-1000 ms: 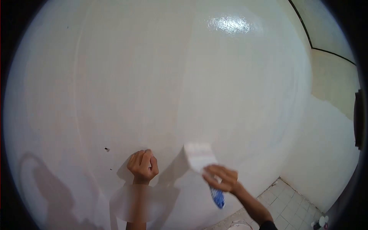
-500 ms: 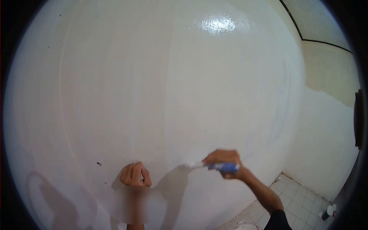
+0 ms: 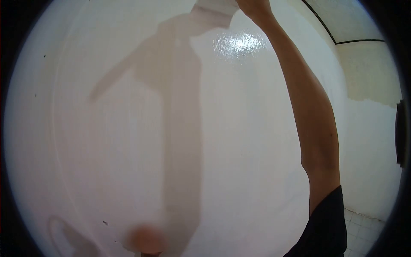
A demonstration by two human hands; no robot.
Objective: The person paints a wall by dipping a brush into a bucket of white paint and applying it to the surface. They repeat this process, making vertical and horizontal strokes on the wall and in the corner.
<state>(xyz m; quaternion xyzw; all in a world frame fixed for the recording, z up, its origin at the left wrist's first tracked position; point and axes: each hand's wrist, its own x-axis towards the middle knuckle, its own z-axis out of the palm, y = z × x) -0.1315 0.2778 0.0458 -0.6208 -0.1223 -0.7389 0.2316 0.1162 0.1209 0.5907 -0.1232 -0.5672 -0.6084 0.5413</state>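
Observation:
My right hand (image 3: 257, 9) is raised high against the pale wall (image 3: 257, 137), and the top edge of the view cuts off its fingers. Beside it a pale grey-white shape (image 3: 214, 13) lies against the wall; I cannot make out whether this is part of the paintbrush or its shadow. The brush's blue handle is out of view. Low in the view, my left hand (image 3: 146, 240) is a blurred patch close to the wall, its fingers not readable. A long shadow of my raised arm (image 3: 182, 128) runs down the wall.
A wet, shiny patch (image 3: 242, 45) reflects light near the top. Small dark marks (image 3: 105, 222) dot the wall at left. To the right are a wall corner, a two-tone side wall (image 3: 370, 141), a dark object (image 3: 400, 132) at the edge, and floor tiles (image 3: 359, 231).
My right hand has swung from low on the wall to the top edge of the view. The view has tilted upward, and my left hand now appears lower.

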